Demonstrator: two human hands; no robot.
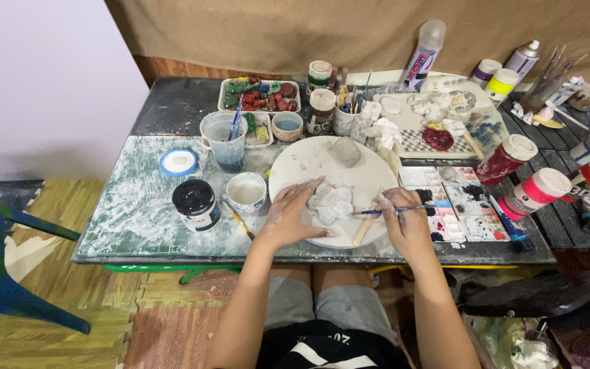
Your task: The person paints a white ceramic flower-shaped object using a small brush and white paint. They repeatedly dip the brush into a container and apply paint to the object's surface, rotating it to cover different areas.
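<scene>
Clay (pixel 331 205) at frame centre looks soft, fragile; left hand (pixel 293 217) lies spread open, steadying its edge on plate (pixel 295 164); right hand (pixel 408 222) pinches brush (pixel 384 212).

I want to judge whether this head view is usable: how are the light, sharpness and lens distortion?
Head view: soft, even light, no harsh glare on the round white plate; left hand and right hand with its thin paintbrush are fairly sharp; table edges bow slightly; far-right jars look softer.
</scene>
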